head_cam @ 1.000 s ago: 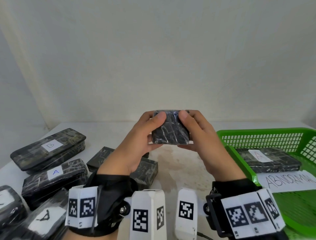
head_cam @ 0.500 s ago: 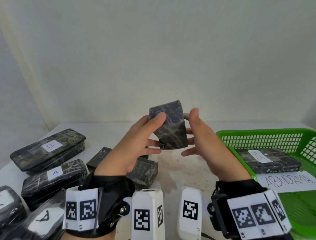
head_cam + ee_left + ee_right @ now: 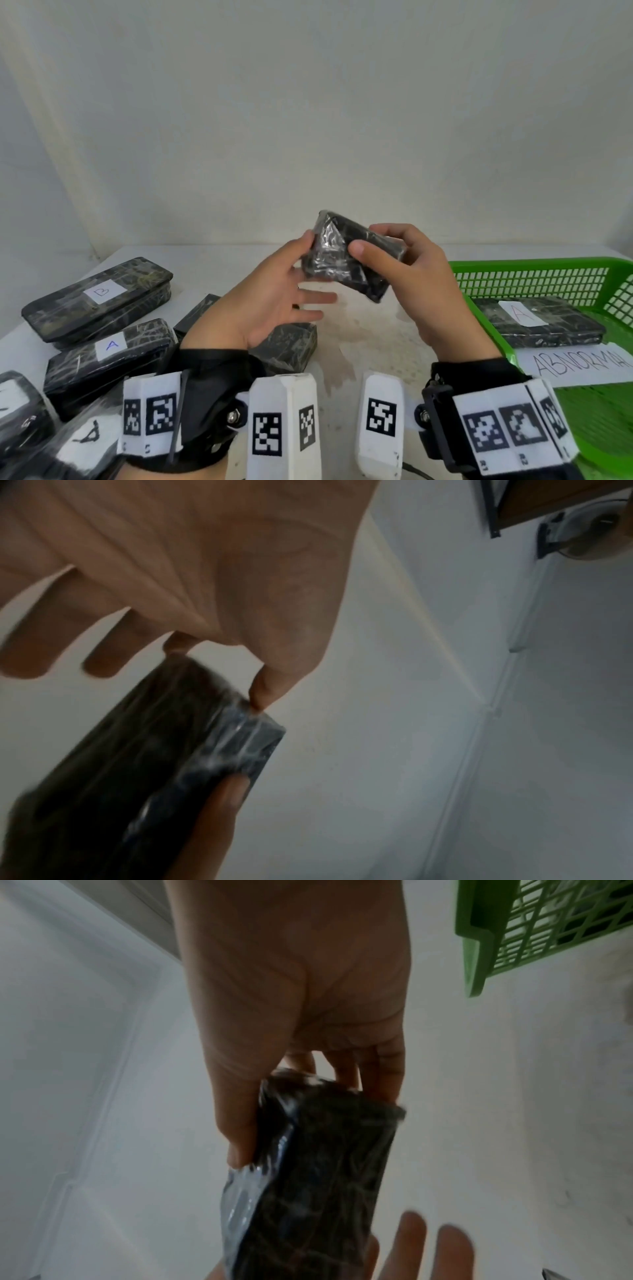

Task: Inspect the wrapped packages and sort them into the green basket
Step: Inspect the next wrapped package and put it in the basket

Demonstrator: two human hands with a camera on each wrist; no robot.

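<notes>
The white table [image 3: 359, 346] is largely covered at lower left of the head view by dark wrapped packages, several cut off by the frame edge; one marked B [image 3: 99, 301] and one marked A [image 3: 109, 353] read clearly, while the labels nearer the bottom corner are blurred. At right, the green basket [image 3: 534, 274] runs off the frame; it holds one package labelled A [image 3: 537, 322], and a paper sign [image 3: 579, 363] reading ABNORMAL is clipped at its last letter. Both wrist bands with printed markers fill the bottom edge and hide the forearms.

Both hands are raised at centre frame, above the table and just left of the basket. The right hand [image 3: 411, 270] grasps the small wrapped package [image 3: 349, 257], thumb across the near face and fingers curled behind it, the package tilted with its far end up and left. The left hand [image 3: 270, 291] has its palm turned inward with its lower fingers spread and straight; its thumb tip [image 3: 263, 693] and index fingertip touch the upper corner of the package. In the left wrist view the package [image 3: 137, 764] is dark and smeared; the right wrist view shows its shiny wrap [image 3: 308, 1177] more sharply.
</notes>
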